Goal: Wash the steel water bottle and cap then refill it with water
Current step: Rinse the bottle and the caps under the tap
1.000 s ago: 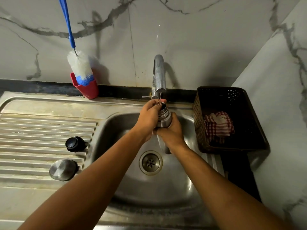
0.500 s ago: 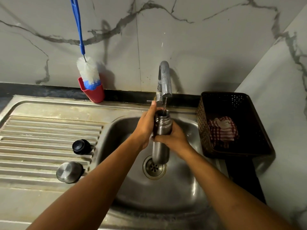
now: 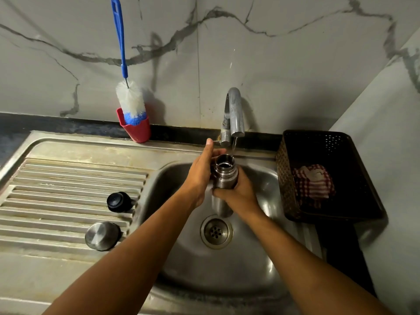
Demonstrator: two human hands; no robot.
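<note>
The steel water bottle (image 3: 223,176) stands upright over the sink basin (image 3: 261,258), its open mouth under the tap (image 3: 235,114). A thin stream of water falls from the spout onto the rim of the bottle's mouth. My right hand (image 3: 238,192) grips the bottle's body from the right. My left hand (image 3: 201,173) lies flat against the bottle's left side, fingers pointing up towards the tap. On the ribbed drainboard (image 3: 56,183) to the left lie a black inner cap (image 3: 119,201) and a steel outer cap (image 3: 102,235).
A blue-handled bottle brush (image 3: 129,98) stands in a red cup (image 3: 136,128) against the marble wall. A dark plastic basket (image 3: 322,178) holding a red checked cloth (image 3: 312,183) sits right of the sink. The drain (image 3: 216,231) lies below the bottle.
The bottle has come down from the spout and now stands upright with a gap below the tap. My left hand slid from the bottle's mouth to its side.
</note>
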